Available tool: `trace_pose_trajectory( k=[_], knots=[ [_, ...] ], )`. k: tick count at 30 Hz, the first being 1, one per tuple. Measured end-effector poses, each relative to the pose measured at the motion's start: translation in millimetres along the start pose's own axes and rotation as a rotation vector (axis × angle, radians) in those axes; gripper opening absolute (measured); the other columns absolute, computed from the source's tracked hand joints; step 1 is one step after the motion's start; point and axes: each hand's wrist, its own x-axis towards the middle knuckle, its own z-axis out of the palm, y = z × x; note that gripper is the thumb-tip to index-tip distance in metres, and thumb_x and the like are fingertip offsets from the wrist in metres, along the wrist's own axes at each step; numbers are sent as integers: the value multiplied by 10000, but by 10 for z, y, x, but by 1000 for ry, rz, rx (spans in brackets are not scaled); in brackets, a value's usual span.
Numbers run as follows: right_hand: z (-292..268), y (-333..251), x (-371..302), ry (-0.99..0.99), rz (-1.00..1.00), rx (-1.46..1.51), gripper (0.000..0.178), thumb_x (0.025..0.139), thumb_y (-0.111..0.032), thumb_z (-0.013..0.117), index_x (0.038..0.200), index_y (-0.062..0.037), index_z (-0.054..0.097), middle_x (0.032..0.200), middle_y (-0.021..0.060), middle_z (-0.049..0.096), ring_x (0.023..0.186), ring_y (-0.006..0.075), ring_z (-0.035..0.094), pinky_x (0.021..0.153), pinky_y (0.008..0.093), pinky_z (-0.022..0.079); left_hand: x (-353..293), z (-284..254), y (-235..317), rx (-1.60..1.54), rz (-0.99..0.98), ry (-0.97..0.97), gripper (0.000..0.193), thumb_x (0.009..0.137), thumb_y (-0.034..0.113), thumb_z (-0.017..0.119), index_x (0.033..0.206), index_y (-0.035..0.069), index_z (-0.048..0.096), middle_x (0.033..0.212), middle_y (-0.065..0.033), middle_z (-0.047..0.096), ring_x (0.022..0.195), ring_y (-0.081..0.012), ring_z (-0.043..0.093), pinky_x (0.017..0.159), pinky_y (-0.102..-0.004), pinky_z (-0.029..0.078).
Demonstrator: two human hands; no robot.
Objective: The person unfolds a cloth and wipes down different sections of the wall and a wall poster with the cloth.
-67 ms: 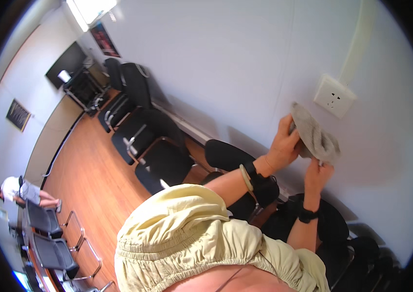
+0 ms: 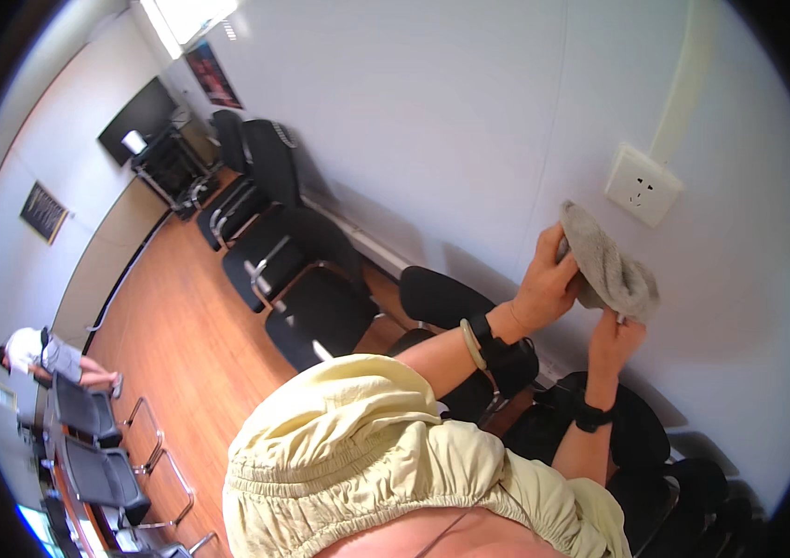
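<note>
left hand (image 2: 548, 279) fingers closed on grey cloth (image 2: 607, 265), upper fold | right hand (image 2: 616, 337) pinches lower hem | cloth against white wall (image 2: 432, 112), below socket (image 2: 642, 184) | likely soft, light, limp; best gripped by bunching folds

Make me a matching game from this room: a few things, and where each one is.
Things:
1 cloth
2 socket
3 screen
4 bangle

Places:
A on the left wrist
B far end of the room
C on the wall above the cloth
D held in both hands against the wall

Pairs: 1-D, 2-C, 3-B, 4-A
</note>
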Motion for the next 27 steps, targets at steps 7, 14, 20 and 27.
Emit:
trace_pose_trajectory(
  k=[7, 14, 20, 27],
  knots=[
    [-715, -529, -186, 174, -187, 134, 151, 861, -25, 564, 968, 43, 647, 851, 124, 688, 768, 204, 636, 683, 302, 475, -63, -438, 994, 62, 43, 51, 510, 644, -55, 723, 1135, 21, 604, 1339, -260, 398, 1120, -433, 558, 876, -409, 518],
    [-1277, -687, -474, 313, -196, 138, 197, 839, -41, 599, 1007, 49, 650, 952, 140, 697, 879, 243, 658, 796, 323, 480, -69, -569, 1760, 152, 148, 99, 587, 643, -21, 762, 1197, 56, 586, 1319, -262, 409, 1086, -411, 553, 858, -412, 506],
    [-1564, -745, -827, 299, -148, 192, 210, 871, -59, 638, 1039, 65, 643, 1056, 133, 679, 965, 213, 638, 857, 312, 473, -276, -660, 2122, -58, -9, 45, 742, 647, -85, 752, 1313, -32, 429, 1378, -197, 313, 1232, -323, 459, 955, -397, 449],
    [-1844, -875, -1358, 364, 79, 353, 331, 901, -42, 611, 1201, 69, 525, 1170, 141, 606, 1052, 221, 590, 927, 333, 457, -578, -755, 2485, -527, -328, -37, 710, 685, -123, 712, 1292, 7, 367, 1342, -122, 320, 1180, -238, 464, 977, -354, 427]
  ],
)
